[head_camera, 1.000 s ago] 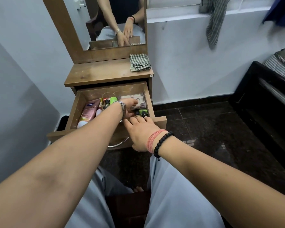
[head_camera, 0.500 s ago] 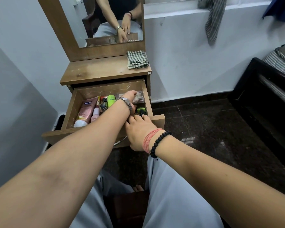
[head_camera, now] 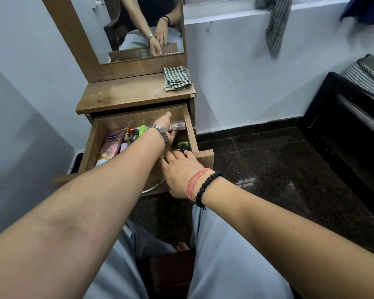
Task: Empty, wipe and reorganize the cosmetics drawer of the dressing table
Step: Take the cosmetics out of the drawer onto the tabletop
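White walls are closing in on a small wooden dressing table (head_camera: 125, 98) standing against the corner, its mirror (head_camera: 136, 29) reflecting the person's arms. Dark polished floor tiles (head_camera: 268, 169) are spreading out to the right of both hands.

Beneath the tabletop, the drawer (head_camera: 205, 157) is standing pulled out toward the person, and both hands are reaching into its right half. The left hand (head_camera: 167, 130), with a metal watch on its wrist, is reaching toward the back right of the drawer, its fingers curling around a small clear case (head_camera: 178, 126) with pinkish contents, thumb pointing toward the drawer's back wall. The right hand (head_camera: 178, 171), wearing a red thread and a black bead bracelet, is lying just nearer the person, over the drawer's front edge, its fingers stretching fairly straight and touching small dark items; whether it is gripping any of them I cannot tell. A green-capped bottle (head_camera: 183, 144) is sitting between the two hands.

To the left of the left forearm, a pink tube (head_camera: 111, 145) is lying lengthwise, with a bright green cap (head_camera: 142, 130) and other small cosmetics crowding beside the wrist. Beyond the hands, a folded checked cloth (head_camera: 176, 78) is resting on the tabletop's right rear corner.
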